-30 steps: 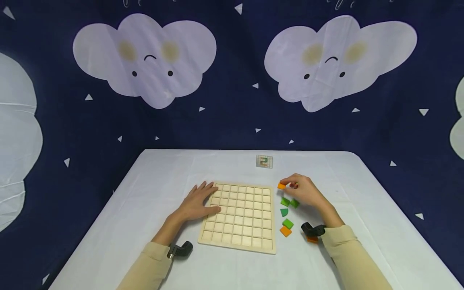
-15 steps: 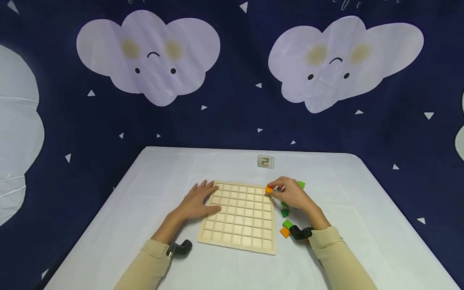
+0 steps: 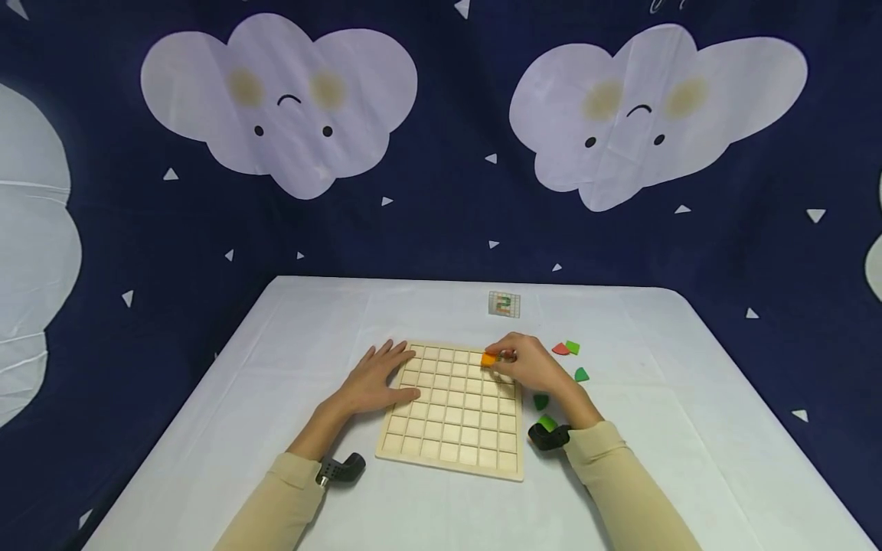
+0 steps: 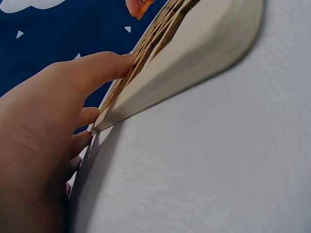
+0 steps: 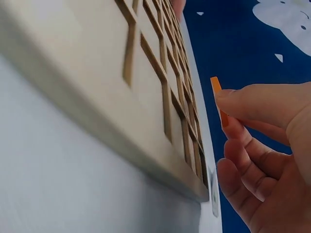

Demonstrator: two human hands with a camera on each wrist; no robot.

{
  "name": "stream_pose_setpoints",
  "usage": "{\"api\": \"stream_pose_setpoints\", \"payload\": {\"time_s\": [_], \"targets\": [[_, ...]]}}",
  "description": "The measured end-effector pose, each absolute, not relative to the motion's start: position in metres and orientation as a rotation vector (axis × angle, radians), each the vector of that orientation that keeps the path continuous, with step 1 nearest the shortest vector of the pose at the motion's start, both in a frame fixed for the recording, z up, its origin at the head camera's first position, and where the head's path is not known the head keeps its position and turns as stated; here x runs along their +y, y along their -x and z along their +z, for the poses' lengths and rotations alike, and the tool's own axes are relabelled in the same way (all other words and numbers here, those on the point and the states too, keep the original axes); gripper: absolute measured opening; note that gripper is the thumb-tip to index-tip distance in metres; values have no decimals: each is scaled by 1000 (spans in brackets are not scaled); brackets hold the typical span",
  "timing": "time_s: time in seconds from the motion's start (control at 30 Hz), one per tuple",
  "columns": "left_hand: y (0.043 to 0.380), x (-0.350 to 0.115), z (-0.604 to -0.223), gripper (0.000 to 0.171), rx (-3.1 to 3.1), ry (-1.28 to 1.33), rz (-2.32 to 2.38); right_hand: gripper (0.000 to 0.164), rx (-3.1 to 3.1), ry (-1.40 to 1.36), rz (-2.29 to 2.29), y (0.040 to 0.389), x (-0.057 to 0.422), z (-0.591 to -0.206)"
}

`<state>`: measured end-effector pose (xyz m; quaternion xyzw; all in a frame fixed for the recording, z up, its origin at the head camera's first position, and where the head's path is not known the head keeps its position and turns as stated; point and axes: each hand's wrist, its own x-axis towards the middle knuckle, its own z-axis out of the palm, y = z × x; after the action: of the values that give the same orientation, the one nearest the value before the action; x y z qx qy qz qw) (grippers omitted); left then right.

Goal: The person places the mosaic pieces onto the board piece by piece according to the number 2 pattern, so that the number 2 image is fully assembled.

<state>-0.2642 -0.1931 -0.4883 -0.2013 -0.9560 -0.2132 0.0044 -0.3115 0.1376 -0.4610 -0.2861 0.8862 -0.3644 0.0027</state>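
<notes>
A pale wooden grid board (image 3: 452, 415) lies on the white table. My left hand (image 3: 374, 383) rests on its left edge, fingers spread; in the left wrist view the thumb (image 4: 104, 70) lies over the rim. Between thumb and fingers, my right hand (image 3: 529, 363) pinches a thin orange square tile (image 3: 488, 360) over the back row, right of the middle. In the right wrist view this orange tile (image 5: 219, 103) is seen nearly edge-on, held above the board. The other right fingers are curled towards the palm.
Right of the board lie a red quarter-round piece (image 3: 561, 349), a light green tile (image 3: 573, 347), a green quarter-round piece (image 3: 582, 374), a dark green piece (image 3: 540, 402) and another green tile (image 3: 547, 422), partly hidden. A small patterned card (image 3: 504, 304) lies behind the board.
My right hand has carried the orange tile leftward from beside the board to over its back row. The red piece and other pieces behind the hand have come into view. My left hand stays put.
</notes>
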Motion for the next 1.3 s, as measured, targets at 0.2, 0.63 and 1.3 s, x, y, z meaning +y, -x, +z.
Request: {"api": "stream_pose_setpoints", "payload": {"time_s": [0.2,0.63,1.3], "targets": [[263,-193,-486,84,-2985,644,-672,26,2741,943,-1129,311,125,-465],[260,-192,-489,84,-2987,619,-682,27,2662,964,-1122,308,102,-465],[261,-191,-486,83,-3012,596,-666,26,2641,1040,-1048,307,76,-461]]}}
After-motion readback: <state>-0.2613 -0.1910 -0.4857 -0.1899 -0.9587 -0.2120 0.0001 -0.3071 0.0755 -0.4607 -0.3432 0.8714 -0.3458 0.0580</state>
